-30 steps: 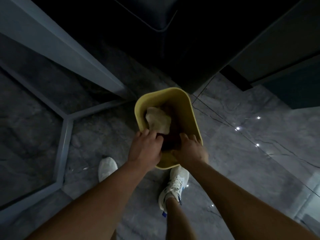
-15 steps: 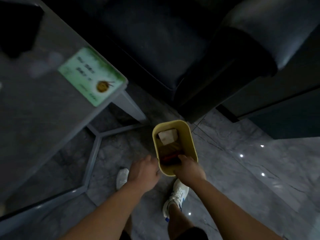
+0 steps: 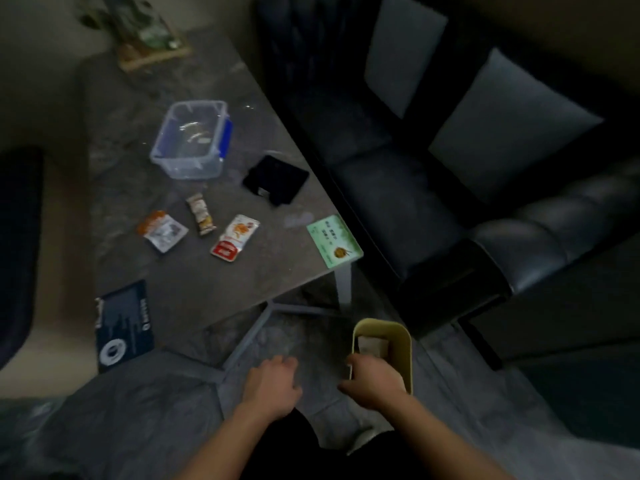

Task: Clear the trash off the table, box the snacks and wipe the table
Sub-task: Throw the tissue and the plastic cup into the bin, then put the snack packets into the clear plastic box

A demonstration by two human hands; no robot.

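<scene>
Curling loosely over nothing, the fingers [image 3: 289, 367] of the left hand [image 3: 273, 389] are hanging empty above the floor, while the right hand [image 3: 372, 379] is hovering at the near rim of the yellow wastebasket [image 3: 403, 344]; whether its fingers are gripping the rim cannot be told through the blur. A pale scrap of paper trash [image 3: 372, 344] is lying inside the basket, which is standing on the floor just off the bench corner, between the bench [image 3: 194, 271] and the dark sofa [image 3: 450, 188], seemingly so that litter can be dropped straight in. On the bench, three snack packets are waiting in a loose row: an orange-and-white one [image 3: 162, 230], a slim striped one [image 3: 201, 214] and a red-and-white one [image 3: 235, 242]. Beyond them, the clear storage box with blue clips [image 3: 192, 140] is sitting open and apparently empty, ready to take them. A folded black cloth [image 3: 275, 180] is resting near the sofa-side edge, probably for the wiping. A green card [image 3: 334, 240] is lying on the near corner and a dark blue booklet [image 3: 123, 323] on the near left edge. Boxing the snacks looks to be the next job.
</scene>
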